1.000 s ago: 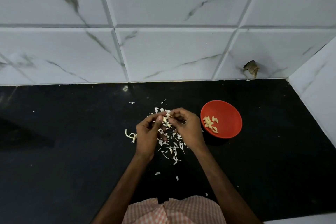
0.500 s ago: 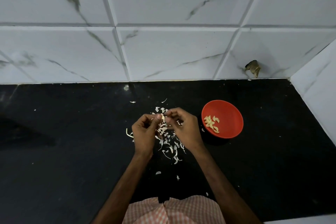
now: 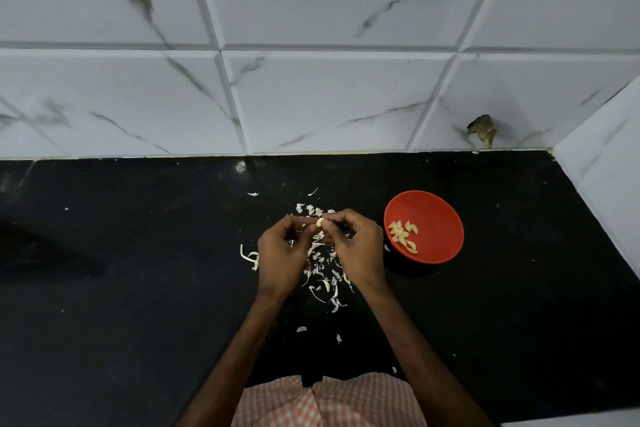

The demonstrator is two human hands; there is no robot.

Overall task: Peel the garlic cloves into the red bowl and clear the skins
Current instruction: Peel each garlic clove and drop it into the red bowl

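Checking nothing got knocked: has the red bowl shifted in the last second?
No. The red bowl keeps its spot on the counter, below and left of the brown wall mark.

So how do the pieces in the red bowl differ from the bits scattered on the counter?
The peeled cloves are plump and yellowish; the skins are thin, white and curled. The cloves lie heaped inside the red bowl; the skins lie strewn over the black counter. Both are small and pale.

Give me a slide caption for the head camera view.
Peeling garlic: left hand and right hand pinch a clove over scattered skins on a black counter, red bowl of peeled cloves alongside.
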